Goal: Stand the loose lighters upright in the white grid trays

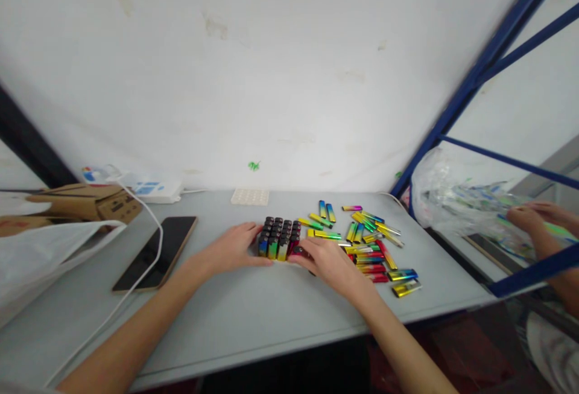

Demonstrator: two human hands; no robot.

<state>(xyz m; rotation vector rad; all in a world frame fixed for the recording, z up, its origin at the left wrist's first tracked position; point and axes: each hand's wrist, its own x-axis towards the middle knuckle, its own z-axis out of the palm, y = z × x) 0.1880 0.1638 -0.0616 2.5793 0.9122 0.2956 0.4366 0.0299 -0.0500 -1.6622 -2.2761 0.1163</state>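
A block of upright colourful lighters [279,238] with black tops stands at the middle of the grey table [253,315]. My left hand [235,248] lies against the block's left side, fingers stretched toward it. My right hand [326,261] rests at the block's right front corner, fingers curled over a lighter there; what they grip is partly hidden. Several loose shiny lighters [371,243] lie scattered to the right of the block.
A phone [156,252] with a white cable across it lies at the left, by a cardboard box [85,201] and a white bag [40,249]. A power strip [151,190] and a white tray [249,196] sit by the wall. Another person's hands [538,216] handle a plastic bag [456,201] beyond the blue frame [452,110].
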